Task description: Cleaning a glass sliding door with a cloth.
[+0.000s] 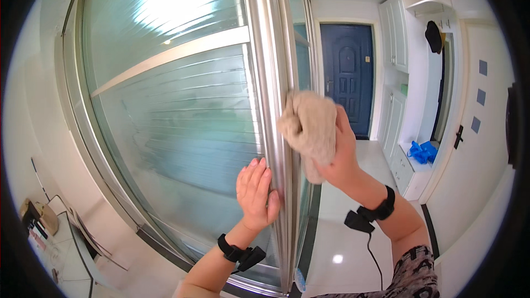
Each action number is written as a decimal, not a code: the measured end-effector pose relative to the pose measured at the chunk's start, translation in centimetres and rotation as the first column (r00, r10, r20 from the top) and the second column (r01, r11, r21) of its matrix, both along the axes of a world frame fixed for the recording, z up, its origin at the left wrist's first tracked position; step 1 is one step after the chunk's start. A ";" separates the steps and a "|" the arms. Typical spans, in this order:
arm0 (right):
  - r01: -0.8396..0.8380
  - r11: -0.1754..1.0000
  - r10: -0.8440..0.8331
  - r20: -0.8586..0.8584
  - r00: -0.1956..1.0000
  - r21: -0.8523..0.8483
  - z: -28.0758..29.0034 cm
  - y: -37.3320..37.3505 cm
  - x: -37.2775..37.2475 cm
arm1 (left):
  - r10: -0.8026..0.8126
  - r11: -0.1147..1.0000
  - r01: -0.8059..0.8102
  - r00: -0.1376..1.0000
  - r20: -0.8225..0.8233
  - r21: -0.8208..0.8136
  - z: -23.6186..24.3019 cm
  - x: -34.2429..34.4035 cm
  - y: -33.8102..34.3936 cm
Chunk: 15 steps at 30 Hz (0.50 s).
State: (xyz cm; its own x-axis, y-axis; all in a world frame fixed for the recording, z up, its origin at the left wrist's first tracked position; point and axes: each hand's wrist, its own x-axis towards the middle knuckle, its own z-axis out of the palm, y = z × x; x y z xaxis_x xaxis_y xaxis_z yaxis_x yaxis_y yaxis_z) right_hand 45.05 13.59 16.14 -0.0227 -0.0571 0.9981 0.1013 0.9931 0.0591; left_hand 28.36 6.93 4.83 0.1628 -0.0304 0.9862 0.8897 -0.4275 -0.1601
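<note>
- While we face the greenish ribbed-glass panel [187,149], a silver metal post [270,49] borders it.
- At the post, a bunched beige cloth [309,124] is gripped in our right hand [343,157].
- Our left hand [255,194] holds nothing, fingers extended at the panel's edge.

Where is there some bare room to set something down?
The pale floor has a bare stretch between the glass enclosure and the white cabinets, toward the blue door. It's crowded at the metal post: the left hand is beside it, and the right hand holds a beige cloth there. A blue bag lies on the low bench.
</note>
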 end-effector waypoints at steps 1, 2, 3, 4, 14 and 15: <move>0.066 0.997 -0.069 0.087 0.994 0.034 0.2 -0.5 0.9 | -0.011 1.000 0.011 1.000 0.019 -0.005 0.1 0.1 -0.2; 0.126 0.989 -0.136 0.170 0.976 0.072 0.5 -1.0 1.4 | -0.012 1.000 0.012 1.000 0.021 0.000 0.1 0.1 -0.2; 0.171 0.972 -0.193 0.131 0.973 0.163 1.6 -1.2 1.6 | -0.018 1.000 0.018 0.999 0.032 0.010 0.2 0.1 -0.3; 0.224 0.944 -0.251 0.085 0.964 0.244 3.6 -1.9 2.0 | -0.031 0.999 0.031 0.999 0.039 0.013 0.1 0.3 -0.4; 0.489 0.647 -0.490 -0.173 0.855 0.585 14.9 -4.6 -0.9 | 0.038 0.999 -0.038 0.999 0.008 -0.029 -0.6 0.5 -0.7; 0.469 0.670 -0.473 -0.156 0.867 0.576 14.1 -4.0 -0.9 | 0.034 0.999 -0.034 0.999 0.016 -0.030 -0.8 0.6 -0.7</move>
